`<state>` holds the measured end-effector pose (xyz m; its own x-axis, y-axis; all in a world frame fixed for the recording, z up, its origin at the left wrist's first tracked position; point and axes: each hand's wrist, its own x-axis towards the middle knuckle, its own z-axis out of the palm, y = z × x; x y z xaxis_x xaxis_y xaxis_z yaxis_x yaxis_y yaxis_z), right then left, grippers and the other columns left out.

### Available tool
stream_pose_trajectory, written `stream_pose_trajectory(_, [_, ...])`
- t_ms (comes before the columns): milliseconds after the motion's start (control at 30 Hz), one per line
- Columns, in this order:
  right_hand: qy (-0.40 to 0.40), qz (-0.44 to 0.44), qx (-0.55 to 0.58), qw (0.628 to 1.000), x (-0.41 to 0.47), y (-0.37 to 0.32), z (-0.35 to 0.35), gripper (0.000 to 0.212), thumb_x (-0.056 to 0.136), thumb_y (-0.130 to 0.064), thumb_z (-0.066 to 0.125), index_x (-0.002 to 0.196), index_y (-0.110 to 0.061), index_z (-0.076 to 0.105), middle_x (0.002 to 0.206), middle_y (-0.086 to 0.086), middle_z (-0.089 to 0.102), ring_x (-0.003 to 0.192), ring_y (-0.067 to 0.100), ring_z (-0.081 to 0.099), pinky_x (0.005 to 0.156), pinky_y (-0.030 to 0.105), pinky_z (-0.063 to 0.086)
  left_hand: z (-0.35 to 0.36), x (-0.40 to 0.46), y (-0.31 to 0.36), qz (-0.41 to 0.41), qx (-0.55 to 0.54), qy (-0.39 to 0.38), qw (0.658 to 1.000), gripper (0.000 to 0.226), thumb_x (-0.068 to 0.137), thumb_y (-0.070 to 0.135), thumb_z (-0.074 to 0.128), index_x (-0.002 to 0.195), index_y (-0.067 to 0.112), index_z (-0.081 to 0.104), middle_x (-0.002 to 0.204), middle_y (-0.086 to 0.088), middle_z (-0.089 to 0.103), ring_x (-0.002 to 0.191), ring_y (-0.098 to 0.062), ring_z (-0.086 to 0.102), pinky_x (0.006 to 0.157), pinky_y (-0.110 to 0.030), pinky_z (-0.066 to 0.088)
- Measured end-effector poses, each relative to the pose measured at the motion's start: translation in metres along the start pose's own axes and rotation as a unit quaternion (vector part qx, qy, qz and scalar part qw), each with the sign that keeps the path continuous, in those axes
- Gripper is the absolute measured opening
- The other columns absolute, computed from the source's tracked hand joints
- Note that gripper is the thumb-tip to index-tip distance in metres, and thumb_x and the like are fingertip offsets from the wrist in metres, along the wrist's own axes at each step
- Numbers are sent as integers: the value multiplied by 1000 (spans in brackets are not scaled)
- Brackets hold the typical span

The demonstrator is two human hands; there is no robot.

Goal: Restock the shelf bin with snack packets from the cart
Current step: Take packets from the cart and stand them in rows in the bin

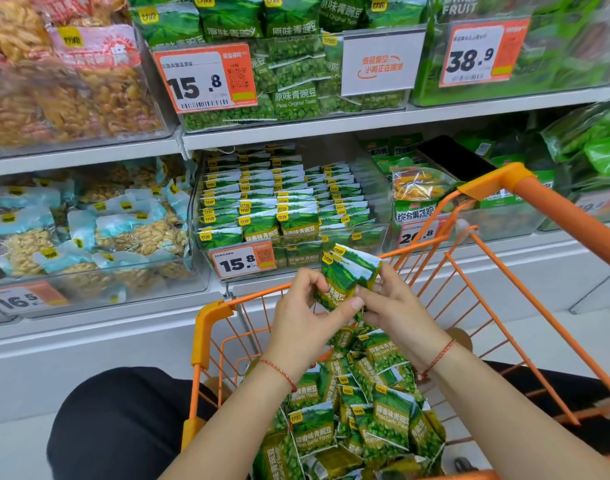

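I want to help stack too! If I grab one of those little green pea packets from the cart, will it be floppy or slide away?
Probably light: both hands hold several packets with fingertips. Likely crinkly but puffy, since those in the cart keep their shape. The glossy film may be slippery, so stacks could slide.

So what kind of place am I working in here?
Most likely a supermarket snack aisle: shelves carry clear bins of packaged snacks, orange price tags hang on the bin fronts, and an orange shopping cart holds loose green pea packets.
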<state>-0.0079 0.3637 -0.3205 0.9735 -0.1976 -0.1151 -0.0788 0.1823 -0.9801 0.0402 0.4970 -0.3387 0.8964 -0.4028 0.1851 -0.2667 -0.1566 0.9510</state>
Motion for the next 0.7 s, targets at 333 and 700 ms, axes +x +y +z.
stream_pose_trajectory(333, [-41,21,58,997,-3,-3,12,36,94,-3,50,118,-26,37,79,-10,57,90,3,63,93,31,50,4,4,0,23,41,148,988,37,63,50,66,78,32,37,72,12,39,68,-14,42,64,-39,42])
stream_pose_trajectory(700, [61,-66,-23,996,6,0,14,44,78,-12,74,118,-14,54,104,-3,70,95,6,67,83,21,54,11,-3,12,51,49,-2,997,42,67,35,68,97,31,38,90,15,49,85,-4,52,72,-21,44])
